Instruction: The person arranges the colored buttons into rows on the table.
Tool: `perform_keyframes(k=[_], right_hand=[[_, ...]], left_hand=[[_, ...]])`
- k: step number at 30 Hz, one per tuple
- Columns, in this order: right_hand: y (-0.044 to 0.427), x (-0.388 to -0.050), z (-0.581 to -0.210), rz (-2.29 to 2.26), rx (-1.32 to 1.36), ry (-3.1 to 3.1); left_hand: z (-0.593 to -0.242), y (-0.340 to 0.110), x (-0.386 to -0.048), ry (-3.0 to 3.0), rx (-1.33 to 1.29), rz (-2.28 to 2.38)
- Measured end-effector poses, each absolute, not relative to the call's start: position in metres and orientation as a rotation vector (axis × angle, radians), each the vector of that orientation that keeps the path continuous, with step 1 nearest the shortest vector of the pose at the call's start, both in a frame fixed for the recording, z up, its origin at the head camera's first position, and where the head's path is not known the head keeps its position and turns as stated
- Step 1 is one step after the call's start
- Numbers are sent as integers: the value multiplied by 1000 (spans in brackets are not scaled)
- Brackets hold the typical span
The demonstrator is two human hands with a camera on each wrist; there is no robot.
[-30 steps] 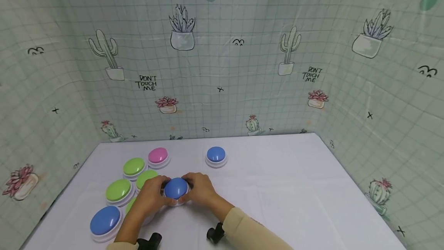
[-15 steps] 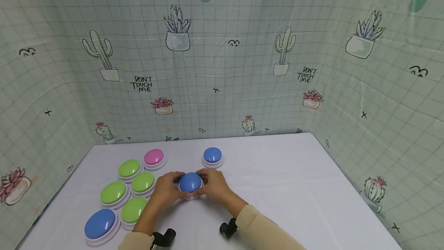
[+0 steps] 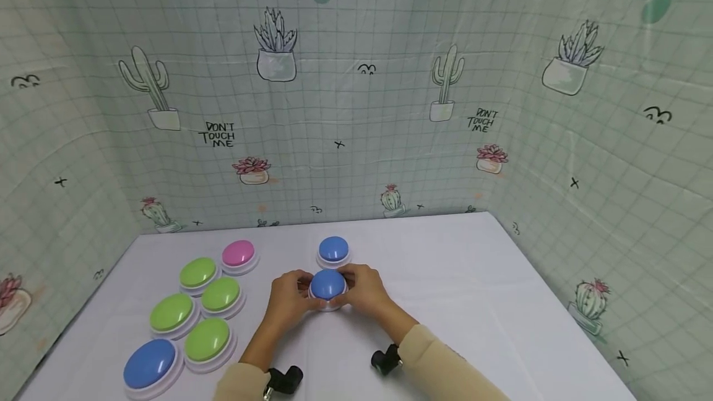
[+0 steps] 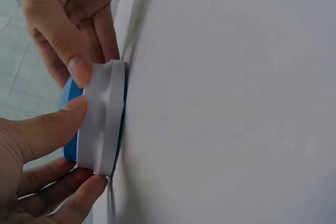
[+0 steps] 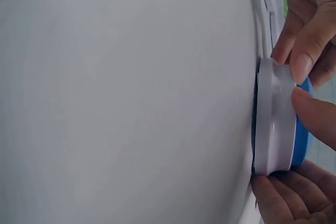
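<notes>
A blue-topped button with a white base (image 3: 327, 284) is gripped from both sides, just in front of another blue button (image 3: 333, 249). The left hand (image 3: 289, 299) curls its thumb and fingers round the left side; the right hand (image 3: 366, 289) does the same on the right. In the left wrist view the white base (image 4: 101, 119) stands at or very close to the table surface, with the thumb of the left hand (image 4: 42, 135) on its near side. The right wrist view shows the base (image 5: 275, 119) between the fingers of the right hand (image 5: 310, 182) and the other hand.
To the left stand several green buttons (image 3: 207, 339), a pink button (image 3: 238, 254) at the back and a larger-looking blue button (image 3: 149, 364) at the front. A patterned cloth (image 3: 334, 104) hangs behind and beside the white table (image 3: 473, 302).
Both hands have moved right with the held blue button, away from the green buttons and to a place in front of the back blue button. The head view has shifted slightly.
</notes>
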State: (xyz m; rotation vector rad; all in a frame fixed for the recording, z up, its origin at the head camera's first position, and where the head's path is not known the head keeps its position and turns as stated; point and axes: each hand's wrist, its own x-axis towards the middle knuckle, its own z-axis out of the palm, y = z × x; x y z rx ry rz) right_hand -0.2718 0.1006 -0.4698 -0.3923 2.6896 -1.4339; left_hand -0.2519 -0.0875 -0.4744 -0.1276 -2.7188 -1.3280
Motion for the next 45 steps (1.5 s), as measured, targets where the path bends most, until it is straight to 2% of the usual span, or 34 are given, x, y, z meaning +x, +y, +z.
perform_keyframes(k=[4, 10, 25, 45], right_hand=[[111, -273, -471, -1441, -369, 2697], [118, -276, -472, -1457, -365, 2690], [149, -280, -469, -1433, -115, 2798], [166, -314, -472, -1416, 63, 2899]], left_hand=[[-479, -77, -251, -2685, -176, -1353], [-479, -65, -253, -2640, -112, -1360], [-484, -19, -261, -2592, -86, -1413], [-491, 14, -274, -2530, -310, -1621]])
